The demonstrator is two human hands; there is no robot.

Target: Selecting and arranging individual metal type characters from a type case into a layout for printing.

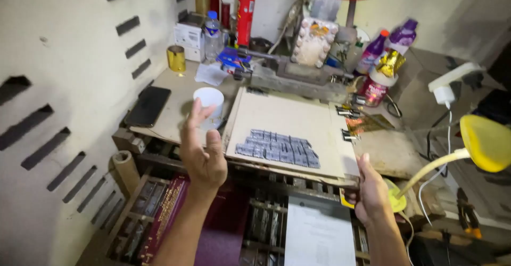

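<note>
Right hand (pixel 371 191) grips the lower-right corner of the flat beige board (pixel 287 125) carrying grey metal type blocks (pixel 278 148) mid-frame, left hand (pixel 201 149) open, empty, near the white plastic cup (pixel 208 99).

There is only one view, from a camera worn on the person's head. It looks forward and steeply down over both forearms onto the cluttered beige counter (pixel 175 93), which stands against a pale wall. The view is near: the flat cream-coloured board (pixel 287 119) on the counter fills the middle of the frame. The picture is tilted a little, so the counter edge runs slantwise. The lower edge reaches wooden racks (pixel 133 218) below the counter.
</note>
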